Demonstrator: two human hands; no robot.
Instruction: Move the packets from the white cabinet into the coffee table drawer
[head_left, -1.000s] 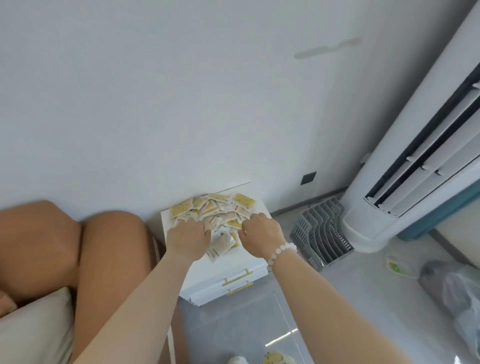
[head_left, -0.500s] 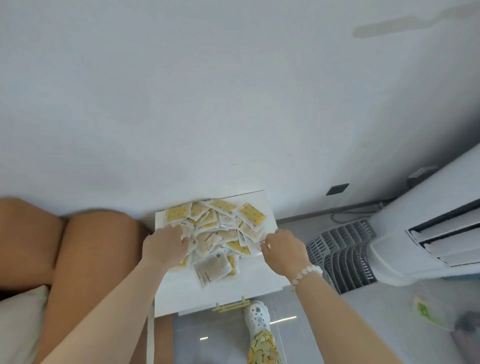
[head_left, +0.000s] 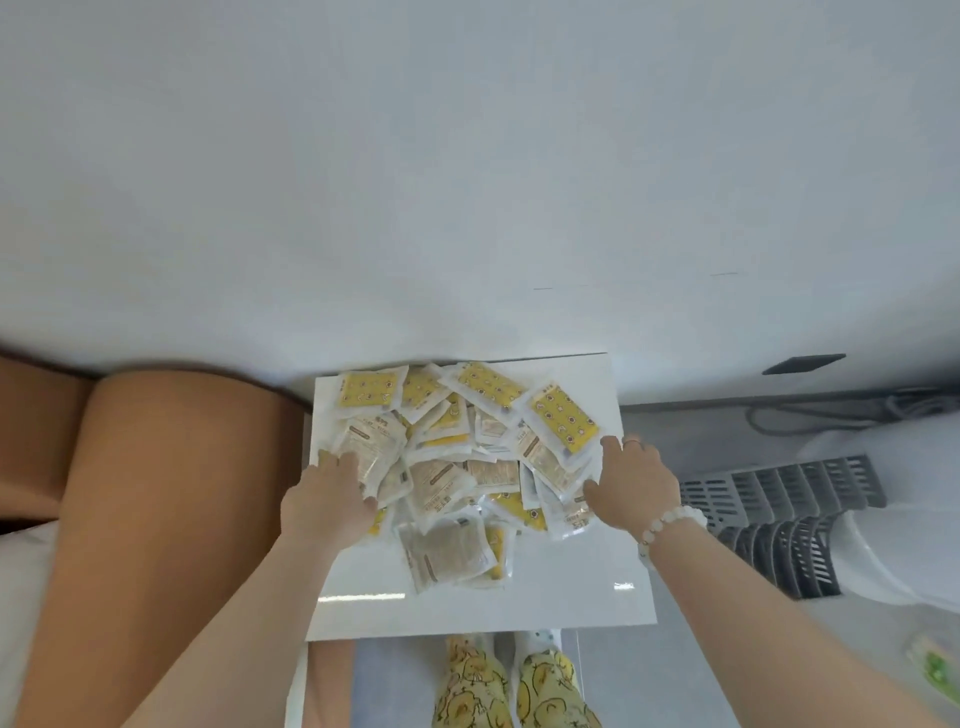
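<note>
I see the heap of small yellow and clear plastic packets (head_left: 467, 457) on top of the glossy white cabinet (head_left: 571, 597), against the wall (head_left: 467, 182). The left hand (head_left: 327, 501) rests on its left edge, fingers (head_left: 340, 460) close together; the right hand (head_left: 631, 483) touches the right edge, fingers (head_left: 613, 444) a little spread.
</note>
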